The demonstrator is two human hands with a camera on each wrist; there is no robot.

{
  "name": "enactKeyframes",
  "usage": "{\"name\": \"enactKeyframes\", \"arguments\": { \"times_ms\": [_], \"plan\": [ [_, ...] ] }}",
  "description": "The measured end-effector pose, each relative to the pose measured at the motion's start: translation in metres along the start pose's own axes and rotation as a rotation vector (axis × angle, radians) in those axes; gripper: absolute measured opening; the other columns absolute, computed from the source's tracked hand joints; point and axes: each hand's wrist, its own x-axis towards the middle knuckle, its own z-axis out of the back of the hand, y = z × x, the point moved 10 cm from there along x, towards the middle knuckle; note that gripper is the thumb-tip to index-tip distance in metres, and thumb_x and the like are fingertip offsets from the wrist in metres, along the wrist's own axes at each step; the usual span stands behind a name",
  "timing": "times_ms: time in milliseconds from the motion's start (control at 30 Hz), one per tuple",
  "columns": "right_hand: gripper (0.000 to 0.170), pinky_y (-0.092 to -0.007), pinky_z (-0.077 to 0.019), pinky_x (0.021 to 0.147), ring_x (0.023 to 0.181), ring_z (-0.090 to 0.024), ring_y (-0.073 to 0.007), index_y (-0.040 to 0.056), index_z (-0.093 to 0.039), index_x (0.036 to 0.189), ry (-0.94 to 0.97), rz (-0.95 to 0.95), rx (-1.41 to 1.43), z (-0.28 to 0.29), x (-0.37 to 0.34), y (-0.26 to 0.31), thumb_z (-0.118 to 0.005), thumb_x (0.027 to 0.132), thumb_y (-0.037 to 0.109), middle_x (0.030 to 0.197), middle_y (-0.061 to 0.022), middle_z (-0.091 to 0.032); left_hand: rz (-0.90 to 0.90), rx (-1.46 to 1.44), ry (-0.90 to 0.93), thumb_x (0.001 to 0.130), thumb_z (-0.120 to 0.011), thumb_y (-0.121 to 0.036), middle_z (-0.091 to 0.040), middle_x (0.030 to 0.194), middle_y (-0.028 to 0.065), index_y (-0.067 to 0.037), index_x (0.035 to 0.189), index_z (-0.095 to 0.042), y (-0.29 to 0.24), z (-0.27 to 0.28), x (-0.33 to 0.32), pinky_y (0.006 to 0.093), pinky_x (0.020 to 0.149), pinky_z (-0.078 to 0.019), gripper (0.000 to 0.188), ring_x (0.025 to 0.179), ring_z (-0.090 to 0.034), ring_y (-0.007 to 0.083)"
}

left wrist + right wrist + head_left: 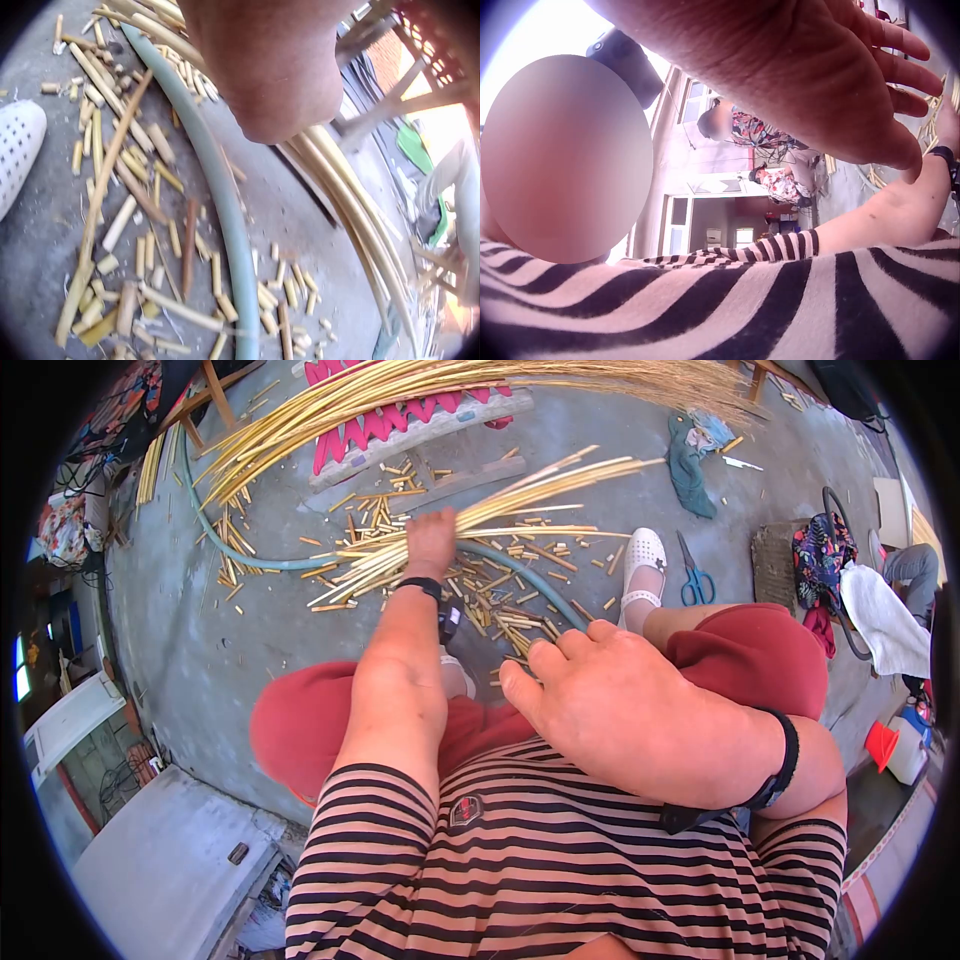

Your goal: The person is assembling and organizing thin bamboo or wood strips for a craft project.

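Observation:
My left hand (pixel 432 543) reaches down between the knees and grips a bundle of pale yellow plant stalks (pixel 545 488). The stalks fan out to the right of the fist, and their cut ends stick out at lower left. In the left wrist view the same stalks (pixel 349 199) come out from beneath the hand (pixel 270 71). Raised before the chest, my right hand (pixel 625 710) holds nothing. Its fingers (pixel 904 67) are spread and relaxed in the right wrist view. Short cut stalk pieces (pixel 490 605) litter the floor under the bundle.
A grey-green hose (pixel 532 576) curves across the floor beneath the bundle. Blue-handled scissors (pixel 697 585) lie right of the white shoe (pixel 645 553). Long stalks (pixel 390 400) rest across a pink-laced beam (pixel 430 435) at the back. A concrete block (pixel 773 565) stands at right.

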Motion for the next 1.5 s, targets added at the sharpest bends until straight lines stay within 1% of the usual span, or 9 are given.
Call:
{"name": "enactKeyframes", "arguments": {
  "times_ms": [100,233,367,500,767,900,1000,1100,1500],
  "plan": [
    [0.034,-0.0323,-0.0475,0.067,0.076,-0.061,-0.0227,-0.0005,-0.056,0.106,0.036,0.031,0.004,-0.003,0.001,0.006,-0.058,0.075,0.013,0.083,-0.0102,-0.059,0.054,0.01,0.076,0.081,-0.056,-0.01,-0.063,0.099,0.0087,-0.012,0.104,-0.053,0.051,-0.01,-0.005,0.0488,0.087,-0.0407,0.023,0.101,-0.058,0.0276],
    [0.029,-0.0324,-0.0478,0.067,0.076,-0.061,-0.0236,0.0003,-0.056,0.1,0.088,0.037,0.008,-0.01,0.007,0.008,-0.059,0.074,0.013,0.081,-0.0098,-0.059,0.12,0.026,0.155,0.079,-0.063,-0.014,-0.059,0.11,0.0082,-0.013,0.113,-0.051,0.061,-0.036,-0.011,0.0535,0.092,-0.0356,0.037,0.113,-0.05,0.0267],
    [0.026,-0.0327,-0.0483,0.068,0.077,-0.061,-0.0234,0.0011,-0.056,0.097,0.106,0.077,0.0,-0.016,0.012,0.017,-0.058,0.075,0.013,0.08,-0.0091,-0.059,0.283,-0.031,0.228,0.073,-0.074,-0.028,-0.042,0.133,0.0065,-0.018,0.132,-0.039,0.059,-0.035,-0.033,0.0588,0.097,-0.0314,0.069,0.125,-0.038,0.0286],
    [0.023,-0.0329,-0.0486,0.069,0.078,-0.061,-0.023,0.0014,-0.056,0.095,0.118,0.085,0.049,-0.016,0.019,0.021,-0.058,0.075,0.013,0.081,-0.0086,-0.06,0.269,0.011,0.01,0.075,-0.073,-0.025,-0.032,0.143,0.0103,-0.017,0.137,-0.035,0.063,-0.04,-0.046,0.0591,0.103,-0.0245,0.073,0.134,-0.026,0.0322],
    [0.019,-0.0328,-0.0483,0.07,0.079,-0.061,-0.0234,0.0016,-0.055,0.09,0.114,0.138,0.023,-0.02,0.029,0.034,-0.057,0.076,0.013,0.08,-0.0087,-0.06,0.281,-0.036,-0.101,0.073,-0.074,-0.022,-0.024,0.147,0.0148,-0.019,0.141,-0.03,0.047,-0.021,-0.086,0.0577,0.105,-0.0221,0.081,0.136,-0.022,0.035],
    [0.026,-0.0333,-0.048,0.079,0.092,-0.063,-0.0231,0.003,-0.063,0.102,0.276,0.107,0.069,-0.026,0.032,0.038,-0.061,0.079,0.014,0.097,-0.0111,-0.065,0.098,-0.083,-0.232,0.077,-0.065,-0.018,-0.037,0.135,0.0138,-0.017,0.134,-0.041,0.024,-0.006,-0.093,0.0509,0.102,-0.0276,0.062,0.124,-0.037,0.0309],
    [0.017,-0.0324,-0.0477,0.07,0.079,-0.061,-0.023,0.0013,-0.055,0.089,0.108,0.147,0.019,-0.018,0.028,0.039,-0.056,0.076,0.012,0.08,-0.0084,-0.06,0.14,-0.08,-0.172,0.072,-0.071,-0.02,-0.047,0.123,0.0095,-0.015,0.126,-0.047,0.025,-0.028,-0.09,0.0475,0.095,-0.0318,0.059,0.116,-0.043,0.0284],
    [0.018,-0.0322,-0.0476,0.07,0.079,-0.061,-0.0227,0.0013,-0.055,0.089,0.109,0.141,-0.003,-0.02,0.027,0.036,-0.057,0.075,0.013,0.08,-0.0083,-0.06,0.136,-0.012,-0.047,0.076,-0.066,-0.02,-0.053,0.112,0.0065,-0.014,0.115,-0.051,0.022,-0.049,-0.086,0.0458,0.091,-0.0335,0.042,0.11,-0.046,0.0261],
    [0.02,-0.0322,-0.0481,0.069,0.078,-0.061,-0.0226,0.0017,-0.056,0.092,0.09,0.104,0.024,-0.016,0.02,0.024,-0.057,0.075,0.013,0.08,-0.0085,-0.06,0.165,0.055,0.053,0.081,-0.056,-0.019,-0.053,0.109,0.0084,-0.014,0.103,-0.061,0.024,-0.048,-0.077,0.0482,0.09,-0.0327,0.023,0.108,-0.047,0.0287]
  ]
}}
